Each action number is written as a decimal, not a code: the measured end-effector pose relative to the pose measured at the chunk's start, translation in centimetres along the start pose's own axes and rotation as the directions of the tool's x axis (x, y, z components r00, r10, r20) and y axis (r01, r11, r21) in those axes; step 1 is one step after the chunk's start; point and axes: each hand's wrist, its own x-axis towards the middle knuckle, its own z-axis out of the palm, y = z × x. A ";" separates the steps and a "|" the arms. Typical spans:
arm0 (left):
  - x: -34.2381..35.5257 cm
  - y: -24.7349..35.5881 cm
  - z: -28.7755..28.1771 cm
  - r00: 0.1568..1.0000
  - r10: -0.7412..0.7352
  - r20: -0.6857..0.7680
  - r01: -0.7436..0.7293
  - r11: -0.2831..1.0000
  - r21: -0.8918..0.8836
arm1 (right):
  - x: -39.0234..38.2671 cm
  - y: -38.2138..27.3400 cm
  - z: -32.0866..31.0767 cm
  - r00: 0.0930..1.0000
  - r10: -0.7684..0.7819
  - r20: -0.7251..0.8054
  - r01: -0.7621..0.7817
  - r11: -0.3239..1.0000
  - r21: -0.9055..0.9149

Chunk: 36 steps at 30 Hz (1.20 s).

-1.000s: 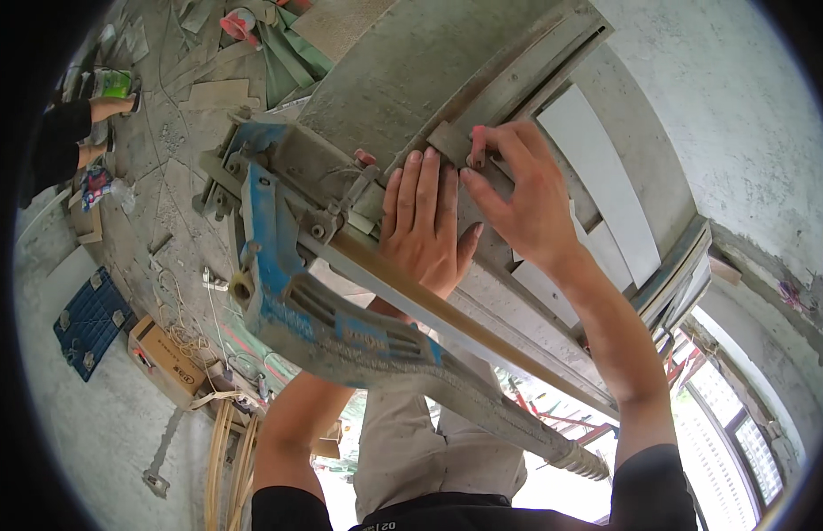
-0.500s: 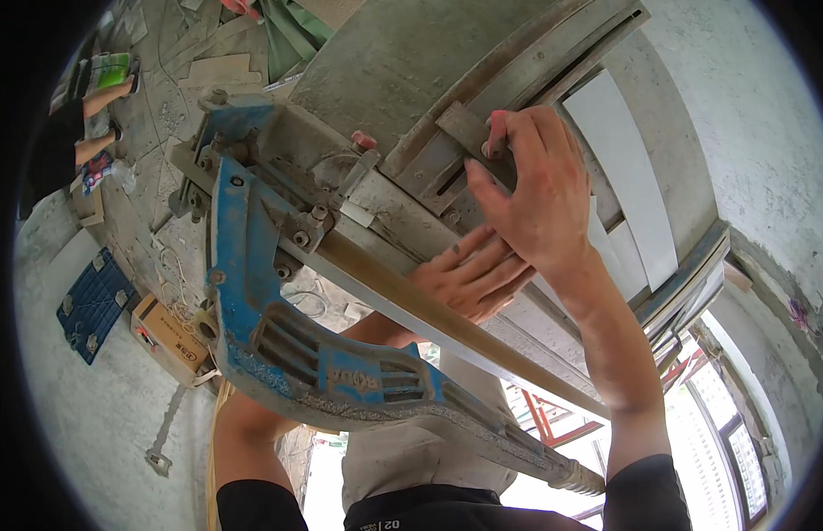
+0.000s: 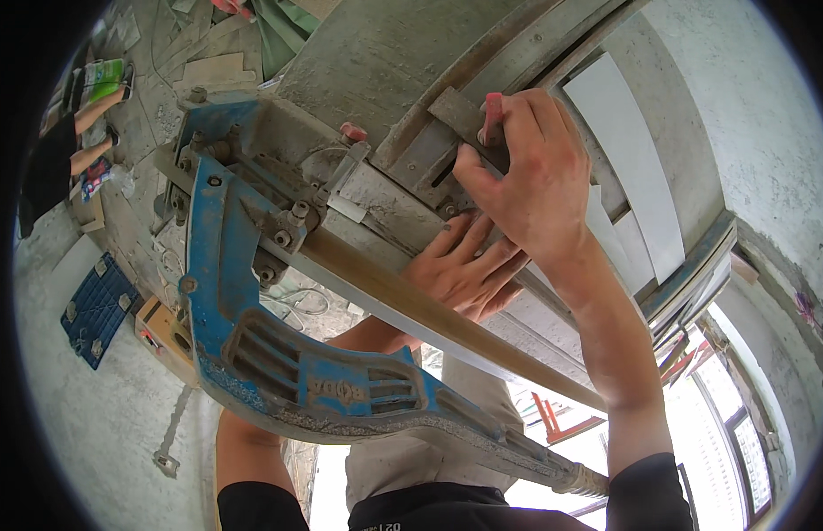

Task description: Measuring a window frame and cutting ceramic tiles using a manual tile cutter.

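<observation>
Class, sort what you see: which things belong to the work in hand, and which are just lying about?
Likely in use:
- red knob at the right grip
- metal bar beside it
- blue machine arm

Apparently lying about:
- dark blue panel
- cardboard box
- green sheet

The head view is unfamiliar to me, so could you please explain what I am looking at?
A camera on a person's head looks down at two bare hands; its wide lens bends straight edges. The blue and grey machine may be a tile cutter, with a long rail crossing the view. The right hand has its fingers at a red lever. The left hand, fingers spread, appears to rest on the metal bed. A white strip lies to the right.
</observation>
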 end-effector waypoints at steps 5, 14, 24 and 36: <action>0.0 -0.1 0.0 1.000 -0.001 -0.004 0.001 1.000 -0.012 | -0.1 0.2 -0.1 1.000 -0.013 0.010 0.012 1.000 0.023; 0.2 0.0 -0.2 0.997 -0.025 -0.071 0.020 0.998 -0.066 | -0.1 -0.2 0.2 1.000 0.020 -0.001 -0.020 1.000 0.016; 0.2 0.0 0.1 0.998 -0.030 -0.060 0.026 0.997 -0.074 | -0.4 0.1 0.6 0.999 0.003 -0.033 -0.003 1.000 0.023; 0.4 0.0 0.2 0.995 -0.057 -0.087 0.048 0.994 -0.094 | -0.4 -0.3 -0.1 0.998 0.058 0.030 -0.059 0.998 0.013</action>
